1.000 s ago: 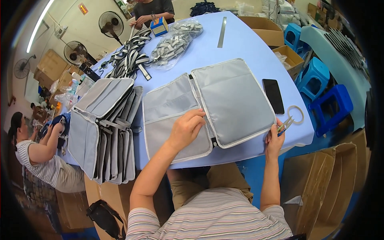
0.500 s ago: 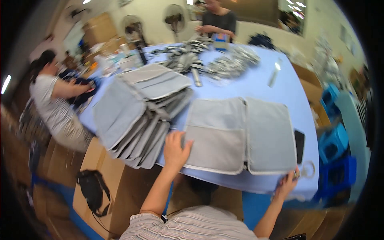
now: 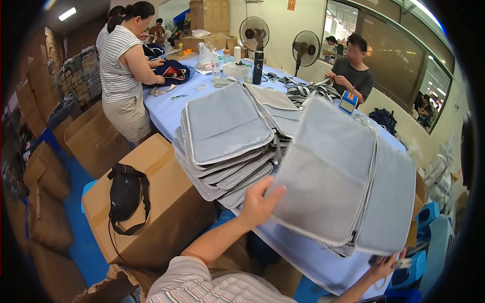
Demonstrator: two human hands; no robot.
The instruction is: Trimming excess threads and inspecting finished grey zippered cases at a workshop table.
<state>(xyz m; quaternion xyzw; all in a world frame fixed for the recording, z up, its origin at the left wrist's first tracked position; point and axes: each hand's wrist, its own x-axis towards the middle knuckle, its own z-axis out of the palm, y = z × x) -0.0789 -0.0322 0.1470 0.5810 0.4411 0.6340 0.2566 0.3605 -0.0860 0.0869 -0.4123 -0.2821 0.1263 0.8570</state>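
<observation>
A grey two-part fabric panel (image 3: pixel 328 171) with pale bound edges and a mesh pocket is raised and tilted above the table. My left hand (image 3: pixel 260 204) grips its lower left edge, thumb on the near side. At the lower right corner, my right hand (image 3: pixel 386 265) holds the panel; a small, blurred, metallic-looking tool (image 3: pixel 404 263) sticks out at its fingers. Left of the panel, a stack of similar grey panels (image 3: pixel 227 123) lies fanned on the table, close to my left hand.
The blue-covered table (image 3: pixel 169 113) carries a black bottle (image 3: pixel 258 67), grey straps (image 3: pixel 316 91) and a blue box (image 3: pixel 348 101). A black pouch (image 3: pixel 126 194) lies on a cardboard box (image 3: pixel 166 222) at left. Two people work around the table. Blue stools (image 3: pixel 411 272) stand at right.
The panel has come up off the table and tilted, with both hands at its edges. My view has turned left, showing more of the cardboard box and the standing person.
</observation>
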